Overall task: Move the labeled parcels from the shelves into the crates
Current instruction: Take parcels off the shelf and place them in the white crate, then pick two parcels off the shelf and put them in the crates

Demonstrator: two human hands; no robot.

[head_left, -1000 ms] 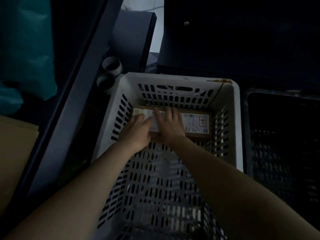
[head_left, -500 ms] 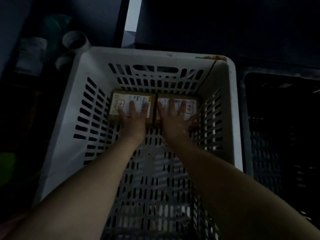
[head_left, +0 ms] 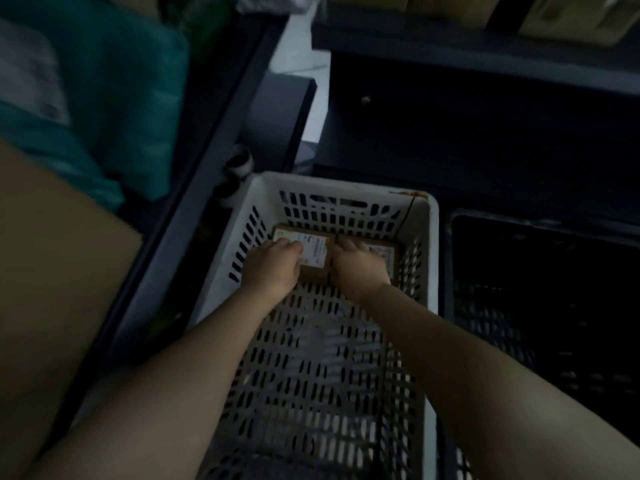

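In dim light, a person's left hand [head_left: 273, 268] and right hand [head_left: 358, 268] curl their fingers over the left parcel [head_left: 313, 251] and right parcel [head_left: 386, 252], lying side by side against the far wall of the white crate [head_left: 346, 187], beside a black crate [head_left: 449, 271].

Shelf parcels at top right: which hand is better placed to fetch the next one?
Probably right. The right hand sits on the right parcel in the white crate, on the side of the shelf parcels; the left hand is on the left parcel, farther off.
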